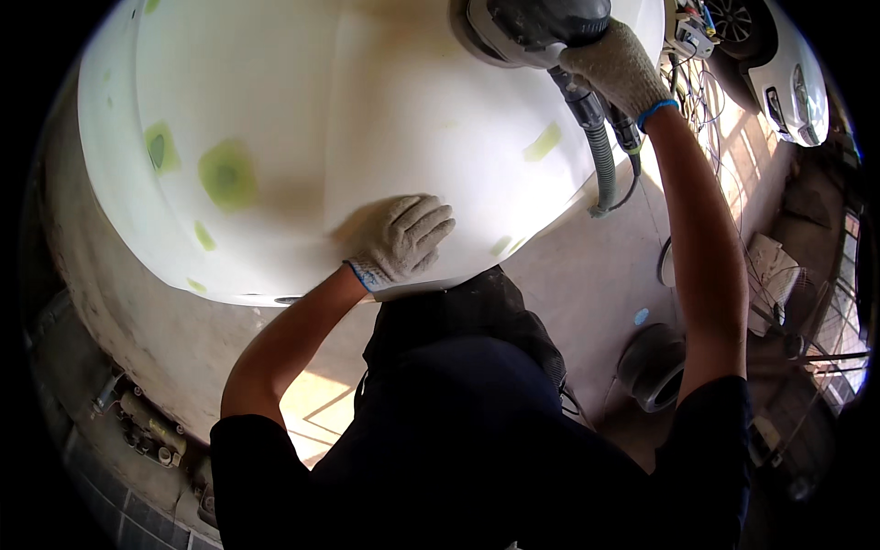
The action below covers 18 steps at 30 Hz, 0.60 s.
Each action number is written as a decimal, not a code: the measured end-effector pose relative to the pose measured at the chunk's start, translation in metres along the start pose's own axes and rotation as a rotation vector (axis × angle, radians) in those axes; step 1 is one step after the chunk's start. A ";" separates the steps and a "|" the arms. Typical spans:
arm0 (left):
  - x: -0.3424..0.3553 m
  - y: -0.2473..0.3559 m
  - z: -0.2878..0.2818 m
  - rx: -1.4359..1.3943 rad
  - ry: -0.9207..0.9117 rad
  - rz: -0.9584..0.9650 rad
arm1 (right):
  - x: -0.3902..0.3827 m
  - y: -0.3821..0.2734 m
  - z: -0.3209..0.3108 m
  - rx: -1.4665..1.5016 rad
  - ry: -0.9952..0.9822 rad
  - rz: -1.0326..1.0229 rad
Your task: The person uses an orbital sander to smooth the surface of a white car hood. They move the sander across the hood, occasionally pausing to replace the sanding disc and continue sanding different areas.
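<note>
A broad white car hood (pixel 302 110) with several yellow-green filler patches (pixel 227 176) spreads before me. My right hand (pixel 616 69), in a knitted work glove, is wrapped round the body of a dark power sander (pixel 541 26). The sander's pad rests at the far right part of the hood, and its ribbed hose (pixel 600 165) and cable hang down over the edge. Lying flat near the hood's front edge is my gloved left hand (pixel 408 238), its fingers stretched out and holding nothing.
At the far right stands another white car (pixel 793 78). Loose cables (pixel 710 110) trail over the floor there. Dark tyres (pixel 653 367) lie on the floor to my right. Mechanical parts (pixel 147 426) line the floor at the lower left.
</note>
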<state>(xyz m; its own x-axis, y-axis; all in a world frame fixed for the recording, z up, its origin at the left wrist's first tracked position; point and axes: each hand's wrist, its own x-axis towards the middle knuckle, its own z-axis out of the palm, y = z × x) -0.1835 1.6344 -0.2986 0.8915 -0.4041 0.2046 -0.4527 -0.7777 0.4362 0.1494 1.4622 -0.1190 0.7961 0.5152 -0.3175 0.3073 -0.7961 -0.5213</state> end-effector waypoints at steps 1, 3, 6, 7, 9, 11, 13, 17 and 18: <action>-0.016 0.004 -0.015 0.034 0.027 -0.091 | -0.016 0.001 0.015 0.022 0.013 -0.014; -0.031 0.002 -0.042 0.104 0.114 -0.234 | -0.062 0.010 0.043 0.043 0.065 -0.035; -0.038 -0.014 -0.073 0.221 0.231 -0.456 | -0.132 0.001 0.078 0.119 0.110 -0.118; -0.043 -0.025 -0.075 0.239 0.261 -0.507 | -0.148 0.001 0.088 0.113 0.059 -0.089; -0.048 -0.038 -0.061 0.318 0.288 -0.495 | -0.173 0.004 0.107 0.094 -0.013 -0.057; -0.050 -0.038 -0.054 0.389 0.290 -0.487 | -0.183 0.002 0.113 0.104 -0.032 -0.013; -0.052 -0.038 -0.054 0.390 0.325 -0.464 | -0.182 0.000 0.118 0.146 0.008 -0.003; -0.050 -0.043 -0.052 0.381 0.342 -0.437 | -0.172 -0.013 0.116 0.151 0.038 -0.008; -0.048 -0.041 -0.055 0.362 0.300 -0.459 | -0.170 -0.016 0.115 0.128 0.020 -0.010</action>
<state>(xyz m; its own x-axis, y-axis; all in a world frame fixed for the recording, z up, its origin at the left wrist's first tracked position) -0.2066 1.7117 -0.2782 0.9377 0.1186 0.3265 0.0446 -0.9732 0.2255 -0.0503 1.4240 -0.1475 0.8039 0.5157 -0.2963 0.2477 -0.7432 -0.6215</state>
